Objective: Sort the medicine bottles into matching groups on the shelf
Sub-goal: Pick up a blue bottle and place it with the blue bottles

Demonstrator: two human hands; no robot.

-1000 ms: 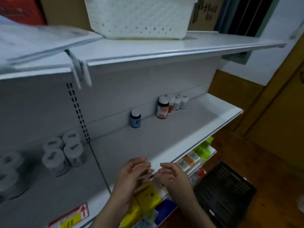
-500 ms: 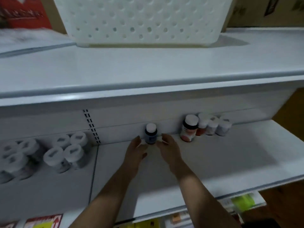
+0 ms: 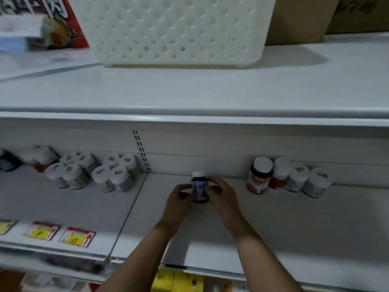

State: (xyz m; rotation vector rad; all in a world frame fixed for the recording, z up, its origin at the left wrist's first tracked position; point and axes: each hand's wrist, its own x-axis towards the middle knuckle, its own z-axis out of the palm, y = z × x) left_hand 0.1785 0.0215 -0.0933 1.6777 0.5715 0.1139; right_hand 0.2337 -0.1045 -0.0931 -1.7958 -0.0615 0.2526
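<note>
Both your hands have closed in since half a second ago: they only flanked the blue bottle (image 3: 200, 189) then, and now they have it. It stands upright between your palms, towards the back of the shelf (image 3: 273, 228), just forward of the back panel. Whether its base is on the board is hidden by your fingers.

You've got open board either side. To the right it runs bare up to the row of four bottles (image 3: 284, 178) against the back panel. To the left it runs to the slotted upright (image 3: 142, 152), with the white-capped cluster (image 3: 94, 171) beyond. The front edge is well back towards you. Overhead, the upper shelf (image 3: 189, 93) juts out, carrying the white basket (image 3: 176, 32).

Your left hand (image 3: 179, 199) curls round the bottle's left side. Your right hand (image 3: 222, 197) wraps the right side, fingers bent tight against it.

The bottle shows a white cap and a dark blue label, its print too blurred to read.
</note>
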